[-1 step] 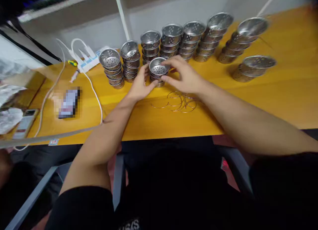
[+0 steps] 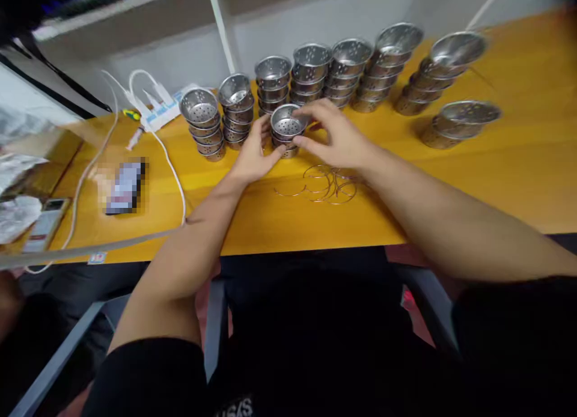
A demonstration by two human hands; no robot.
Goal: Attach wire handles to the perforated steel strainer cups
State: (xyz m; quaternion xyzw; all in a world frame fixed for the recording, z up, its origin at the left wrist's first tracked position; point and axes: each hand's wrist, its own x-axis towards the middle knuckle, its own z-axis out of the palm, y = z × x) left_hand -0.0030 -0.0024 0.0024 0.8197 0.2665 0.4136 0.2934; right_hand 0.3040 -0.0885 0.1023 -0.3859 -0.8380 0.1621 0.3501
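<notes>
**Both hands on a short stack of perforated cups**

Head view: the left hand [image 2: 252, 155] and right hand [image 2: 336, 137] curl around the short cup stack [image 2: 285, 131], gripping its sides. It stands on the yellow bench [image 2: 496, 176], just in front of the row of taller cup stacks [image 2: 311, 74]. Wire rings [image 2: 327, 185] lie just nearer than the short stack.

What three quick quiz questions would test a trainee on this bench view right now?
1. True or false: both hands are on the short stack of perforated metal cups.
2. What lies on the table just nearer the person than that stack? A) wire rings B) scissors C) screws
3. Which hand is on the stack's left side?

Key:
1. True: left hand and right hand flank it.
2. A, wire rings.
3. The left hand.
</notes>
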